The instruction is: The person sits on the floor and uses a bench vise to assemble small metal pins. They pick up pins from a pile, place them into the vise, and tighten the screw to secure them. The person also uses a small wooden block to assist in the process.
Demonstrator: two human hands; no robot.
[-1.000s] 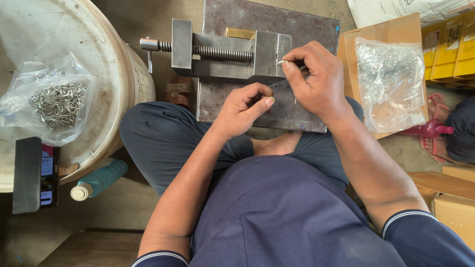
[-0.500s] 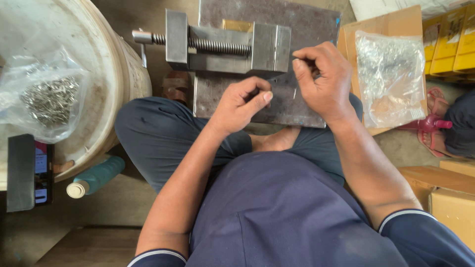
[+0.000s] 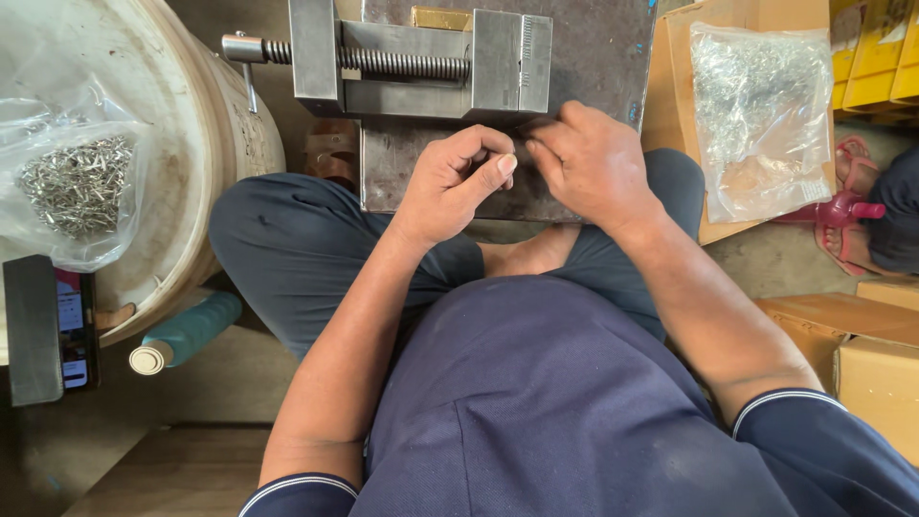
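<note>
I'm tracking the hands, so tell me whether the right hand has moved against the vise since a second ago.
Yes. The right hand has dropped from the vise jaw's right edge to the steel plate below it, closing toward the left hand.

A grey steel vise (image 3: 421, 62) with a threaded screw lies flat on a dark metal plate (image 3: 593, 57), just beyond both hands

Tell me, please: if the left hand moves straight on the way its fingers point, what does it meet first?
Probably the right hand: the left hand has fingers curling toward it, nearly touching.
</note>
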